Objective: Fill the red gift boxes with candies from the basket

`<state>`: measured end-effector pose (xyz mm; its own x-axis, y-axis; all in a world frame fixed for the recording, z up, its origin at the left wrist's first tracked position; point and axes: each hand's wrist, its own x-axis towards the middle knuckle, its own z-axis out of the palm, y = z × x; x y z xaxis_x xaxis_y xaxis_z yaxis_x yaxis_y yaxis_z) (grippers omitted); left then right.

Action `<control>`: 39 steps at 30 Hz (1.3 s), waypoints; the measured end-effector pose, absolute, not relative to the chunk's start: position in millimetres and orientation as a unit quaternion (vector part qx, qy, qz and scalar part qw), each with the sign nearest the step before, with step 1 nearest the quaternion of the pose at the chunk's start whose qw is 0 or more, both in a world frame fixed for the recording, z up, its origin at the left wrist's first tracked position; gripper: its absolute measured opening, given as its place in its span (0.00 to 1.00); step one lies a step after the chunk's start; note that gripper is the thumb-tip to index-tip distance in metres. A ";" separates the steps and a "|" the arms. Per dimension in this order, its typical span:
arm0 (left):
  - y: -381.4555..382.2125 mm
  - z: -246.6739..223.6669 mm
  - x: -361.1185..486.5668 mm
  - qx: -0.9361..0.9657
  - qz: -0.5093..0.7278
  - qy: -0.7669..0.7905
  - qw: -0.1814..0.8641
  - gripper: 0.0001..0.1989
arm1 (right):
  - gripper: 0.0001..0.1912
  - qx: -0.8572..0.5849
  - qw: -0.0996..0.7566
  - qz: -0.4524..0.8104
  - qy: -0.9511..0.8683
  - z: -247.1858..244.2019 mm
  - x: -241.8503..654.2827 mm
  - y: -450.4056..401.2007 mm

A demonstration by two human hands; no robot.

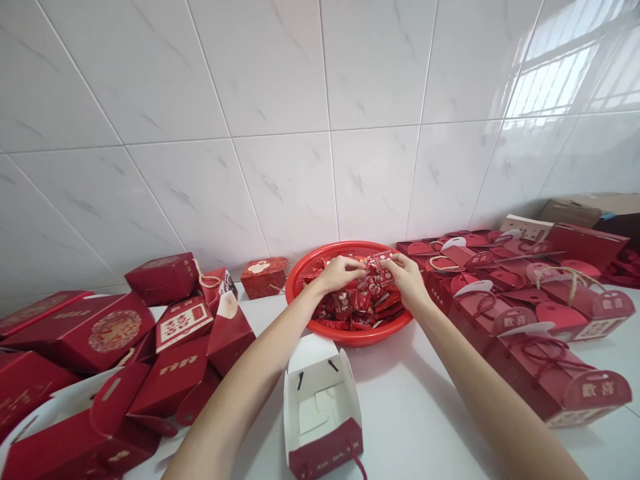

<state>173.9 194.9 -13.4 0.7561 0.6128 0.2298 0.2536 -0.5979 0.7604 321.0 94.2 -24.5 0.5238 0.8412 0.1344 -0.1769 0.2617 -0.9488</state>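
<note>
A round red plastic basket stands against the wall, filled with small shiny red wrapped packets. Both my hands are over the pile inside its rim. My right hand pinches a red packet with white print. Just left of it, my left hand has thumb and fingers closed at the packets; its fingertips partly hide what they grip. In front of the basket sits an open gift box, white inside and dark red outside, with a red cord and nothing inside it.
Several red gift boxes lie jumbled on the left, some open. Closed boxes with cord handles stand in rows at right. A small patterned red box is by the tiled wall. Cardboard sits far right.
</note>
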 end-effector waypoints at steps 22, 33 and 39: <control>167.0 -25.0 201.3 0.968 -0.138 0.209 -0.003 0.37 | 0.10 -0.489 0.731 0.337 -0.337 -29.8 324.5 99.3; 168.2 -27.3 202.3 0.960 -0.097 0.235 0.118 0.14 | 0.11 -0.478 0.728 0.357 -0.339 -27.2 323.5 97.2; 183.3 -16.0 187.9 0.931 0.081 0.256 0.247 0.13 | 0.12 -0.469 0.748 0.355 -0.308 -22.9 322.9 95.8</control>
